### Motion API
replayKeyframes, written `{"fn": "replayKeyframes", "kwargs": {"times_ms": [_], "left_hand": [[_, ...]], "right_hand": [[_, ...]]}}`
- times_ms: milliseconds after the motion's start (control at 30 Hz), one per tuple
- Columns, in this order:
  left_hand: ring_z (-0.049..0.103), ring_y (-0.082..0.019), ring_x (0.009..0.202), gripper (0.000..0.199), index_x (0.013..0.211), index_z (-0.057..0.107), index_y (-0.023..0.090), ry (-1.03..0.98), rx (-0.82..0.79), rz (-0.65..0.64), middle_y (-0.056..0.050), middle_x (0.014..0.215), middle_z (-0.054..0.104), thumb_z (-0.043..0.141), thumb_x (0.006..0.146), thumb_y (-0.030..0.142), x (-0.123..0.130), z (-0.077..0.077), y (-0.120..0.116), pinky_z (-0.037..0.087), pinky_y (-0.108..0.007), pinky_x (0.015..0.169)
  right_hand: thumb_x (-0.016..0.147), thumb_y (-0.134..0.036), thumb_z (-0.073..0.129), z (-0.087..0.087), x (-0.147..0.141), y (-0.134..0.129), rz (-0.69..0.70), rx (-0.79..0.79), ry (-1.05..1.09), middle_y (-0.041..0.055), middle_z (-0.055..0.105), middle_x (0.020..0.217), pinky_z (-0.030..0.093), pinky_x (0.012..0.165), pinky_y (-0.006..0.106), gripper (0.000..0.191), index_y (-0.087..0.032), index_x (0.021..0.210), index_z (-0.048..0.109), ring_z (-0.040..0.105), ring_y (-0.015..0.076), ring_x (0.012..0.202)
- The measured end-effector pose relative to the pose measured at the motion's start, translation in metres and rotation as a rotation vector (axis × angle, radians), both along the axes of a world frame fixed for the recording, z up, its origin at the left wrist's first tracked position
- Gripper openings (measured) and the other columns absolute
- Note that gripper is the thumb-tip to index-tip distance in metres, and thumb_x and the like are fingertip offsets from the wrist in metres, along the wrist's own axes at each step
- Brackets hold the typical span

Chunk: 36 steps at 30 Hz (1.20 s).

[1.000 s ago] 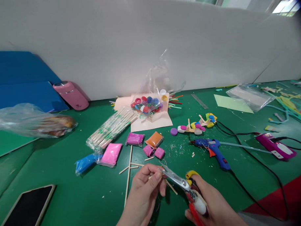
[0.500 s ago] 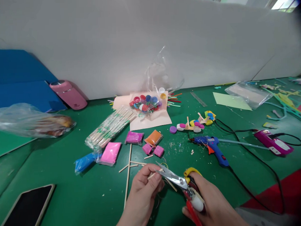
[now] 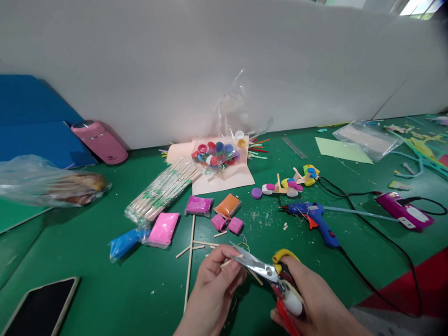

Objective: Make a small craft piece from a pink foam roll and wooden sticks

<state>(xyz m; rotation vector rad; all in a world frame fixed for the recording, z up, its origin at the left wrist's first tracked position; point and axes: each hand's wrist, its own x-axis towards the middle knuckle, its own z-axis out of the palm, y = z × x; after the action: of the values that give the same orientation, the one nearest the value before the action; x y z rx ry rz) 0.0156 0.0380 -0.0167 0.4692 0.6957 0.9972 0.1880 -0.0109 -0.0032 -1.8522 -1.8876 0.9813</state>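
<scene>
Pinched in my left hand [image 3: 221, 288] is a short wooden stick [image 3: 230, 261], its end between the blades of the scissors. My right hand [image 3: 312, 292] grips the scissors [image 3: 262, 268], which have one yellow and one red handle; the blades point left at the stick. Just beyond my hands, loose wooden sticks [image 3: 189, 262] and cut bits lie on the green table [image 3: 140, 298]. Two magenta caps [image 3: 235, 225] sit behind them, beside an orange clay packet [image 3: 227, 206] and a purple clay packet [image 3: 199, 205].
A blue glue gun [image 3: 316, 218] with its cord lies right of centre, near a magenta power strip [image 3: 405, 211]. Bundled sticks [image 3: 162, 190], a pink clay packet [image 3: 164, 230], a phone [image 3: 38, 311] and a pink bottle [image 3: 100, 143] are on the left. Small colourful models [image 3: 283, 186] stand behind the gun.
The scissors stay around the stick, with their blades nearly as before. My hands hold almost the same pose. The whole view has shifted very slightly.
</scene>
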Motion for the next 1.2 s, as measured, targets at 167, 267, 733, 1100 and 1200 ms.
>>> {"fn": "replayKeyframes", "kwargs": {"times_ms": [167,267,733,1100,1200], "left_hand": [[0.034,-0.003,0.044,0.005,0.069,0.061,0.015,-0.027,-0.006,0.01,0.004,0.055,0.05,0.064,0.07,0.02,0.001,0.0,-0.002,0.024,-0.017,0.046],[0.034,-0.003,0.043,0.005,0.07,0.061,0.015,-0.022,-0.014,0.015,0.004,0.055,0.049,0.064,0.07,0.02,0.002,0.0,-0.003,0.025,-0.017,0.046],[0.042,-0.009,0.055,0.01,0.066,0.059,0.014,0.038,0.023,-0.035,0.001,0.058,0.051,0.065,0.068,0.021,-0.002,0.002,-0.001,0.033,-0.021,0.055],[0.049,-0.012,0.06,0.012,0.066,0.057,0.015,0.057,-0.001,-0.038,0.0,0.06,0.054,0.066,0.067,0.022,0.002,0.009,-0.002,0.037,-0.023,0.06],[0.049,-0.012,0.061,0.011,0.066,0.056,0.015,0.057,0.002,-0.041,0.0,0.061,0.054,0.065,0.068,0.022,0.002,0.008,-0.001,0.037,-0.024,0.061]], "right_hand": [[0.06,-0.019,0.061,-0.004,0.0,-0.002,0.001,0.029,0.0,0.0,0.056,0.076,0.04,0.059,0.025,0.033,-0.022,0.087,0.04,0.052,0.0164,0.067],[0.06,-0.019,0.061,-0.005,0.001,-0.002,0.004,0.028,-0.009,0.0003,0.056,0.077,0.04,0.059,0.025,0.035,-0.022,0.088,0.04,0.052,0.0167,0.068],[0.057,-0.025,0.064,-0.007,-0.004,0.0,-0.05,-0.121,-0.093,-0.0007,0.061,0.07,0.036,0.052,0.022,0.036,-0.022,0.084,0.04,0.054,0.0154,0.059],[0.065,-0.02,0.051,-0.012,-0.003,0.001,0.013,-0.107,-0.094,-0.002,0.06,0.061,0.029,0.043,0.02,0.022,-0.022,0.08,0.036,0.051,0.0125,0.048],[0.067,-0.022,0.05,-0.011,-0.004,0.002,-0.006,-0.102,-0.109,-0.0031,0.058,0.057,0.028,0.043,0.02,0.017,-0.022,0.078,0.037,0.05,0.0123,0.047]]}}
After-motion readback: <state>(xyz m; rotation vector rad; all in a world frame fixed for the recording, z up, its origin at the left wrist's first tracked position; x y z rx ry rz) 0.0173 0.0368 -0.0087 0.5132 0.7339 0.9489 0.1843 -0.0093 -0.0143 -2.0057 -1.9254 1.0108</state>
